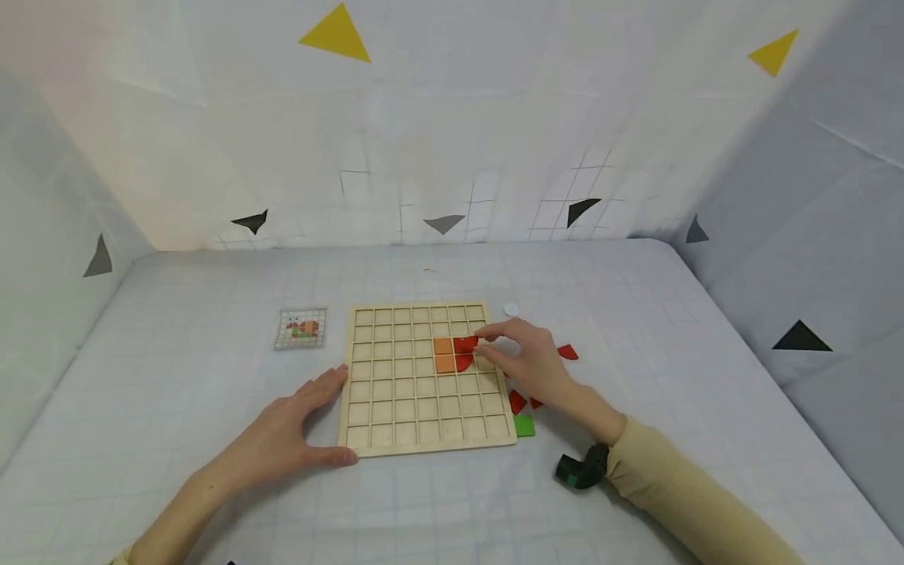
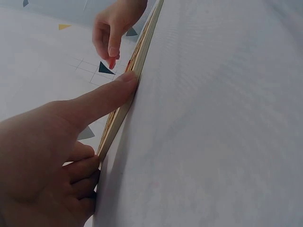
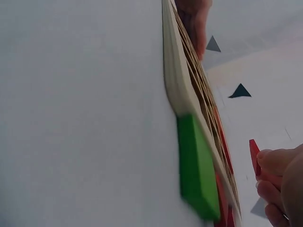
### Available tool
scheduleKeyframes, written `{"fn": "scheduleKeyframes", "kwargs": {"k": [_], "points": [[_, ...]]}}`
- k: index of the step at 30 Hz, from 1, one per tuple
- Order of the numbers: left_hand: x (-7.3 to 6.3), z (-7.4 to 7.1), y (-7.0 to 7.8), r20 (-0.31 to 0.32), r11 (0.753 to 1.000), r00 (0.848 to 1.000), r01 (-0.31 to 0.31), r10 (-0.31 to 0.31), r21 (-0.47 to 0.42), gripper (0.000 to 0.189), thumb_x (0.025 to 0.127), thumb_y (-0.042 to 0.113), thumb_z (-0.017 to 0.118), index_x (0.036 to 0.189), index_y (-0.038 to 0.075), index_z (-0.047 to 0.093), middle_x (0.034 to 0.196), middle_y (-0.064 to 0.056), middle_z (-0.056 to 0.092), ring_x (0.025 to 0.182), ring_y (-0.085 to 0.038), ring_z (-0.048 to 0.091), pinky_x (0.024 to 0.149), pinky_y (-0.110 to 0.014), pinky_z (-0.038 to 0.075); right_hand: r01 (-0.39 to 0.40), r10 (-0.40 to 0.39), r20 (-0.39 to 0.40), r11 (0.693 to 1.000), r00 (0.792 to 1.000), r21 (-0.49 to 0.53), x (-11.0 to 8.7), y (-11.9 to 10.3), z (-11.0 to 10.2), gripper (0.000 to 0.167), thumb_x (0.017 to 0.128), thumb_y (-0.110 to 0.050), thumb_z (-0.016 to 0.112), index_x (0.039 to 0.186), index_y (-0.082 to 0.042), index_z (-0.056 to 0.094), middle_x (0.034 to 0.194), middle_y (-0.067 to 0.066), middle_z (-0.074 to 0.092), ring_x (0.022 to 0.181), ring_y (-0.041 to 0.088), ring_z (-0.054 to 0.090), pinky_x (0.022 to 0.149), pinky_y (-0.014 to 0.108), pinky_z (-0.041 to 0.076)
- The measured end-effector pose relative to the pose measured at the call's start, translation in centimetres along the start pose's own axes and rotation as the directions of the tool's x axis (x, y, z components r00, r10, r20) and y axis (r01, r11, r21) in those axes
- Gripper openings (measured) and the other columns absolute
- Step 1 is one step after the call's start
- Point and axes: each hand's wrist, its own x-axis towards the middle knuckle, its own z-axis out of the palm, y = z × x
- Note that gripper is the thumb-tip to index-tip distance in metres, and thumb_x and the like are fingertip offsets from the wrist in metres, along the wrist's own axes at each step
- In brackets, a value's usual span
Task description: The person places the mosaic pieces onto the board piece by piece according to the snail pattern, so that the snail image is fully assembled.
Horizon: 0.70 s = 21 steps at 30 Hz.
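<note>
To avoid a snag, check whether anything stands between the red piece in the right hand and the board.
Nothing visible stands between the red piece the right hand pinches and the board; the right wrist view shows clear space.

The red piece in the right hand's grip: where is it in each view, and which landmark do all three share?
Head: the held red piece, just right of and below centre, pinched by the right hand.
Left wrist: the held red piece, upper part, left of centre.
Right wrist: the held red piece, right side, below mid-height.
Shared landmark: the wooden board, seen from above in the head view, nearly edge-on in both wrist views.
</note>
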Motion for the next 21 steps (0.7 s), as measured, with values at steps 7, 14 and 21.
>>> {"fn": "scheduleKeyframes", "kwargs": {"k": [7,14,21], "points": [[0.0,0.2,-0.2,-0.006,1.000,1.000,-0.007,0.007,-0.013,0.115,0.066,0.071,0.079,0.159,0.028,0.028,0.162,-0.003,0.032,0.148,-0.038,0.030,0.114,-0.065,0.027,-0.035,0.040,0.093,0.998,0.995,-0.056,1.7,-1.3,2.4,0.022,0.085,-0.015,0.080,0.106,-0.008,0.076,0.100,0.003,0.076,0.095,0.017,0.069,0.081,0.036,0.058],[0.0,0.1,-0.1,-0.011,1.000,1.000,-0.008,0.008,-0.013,0.114,0.066,0.071,0.079,0.159,0.029,0.028,0.162,-0.001,0.033,0.148,-0.038,0.031,0.114,-0.064,0.027,-0.110,0.132,0.162,0.985,0.978,-0.136,3.0,-2.5,4.0,0.018,0.088,-0.020,0.077,0.104,-0.012,0.077,0.098,-0.002,0.075,0.087,0.015,0.064,0.074,0.030,0.053],[0.0,0.1,-0.1,-0.007,1.000,1.000,-0.004,0.004,-0.005,0.115,0.065,0.071,0.079,0.159,0.028,0.028,0.162,-0.002,0.033,0.148,-0.037,0.031,0.113,-0.064,0.028,0.001,0.020,0.130,0.986,0.991,-0.164,3.0,-2.1,5.1,0.021,0.088,-0.018,0.078,0.107,-0.010,0.076,0.099,0.000,0.075,0.089,0.015,0.063,0.077,0.029,0.054]]}}
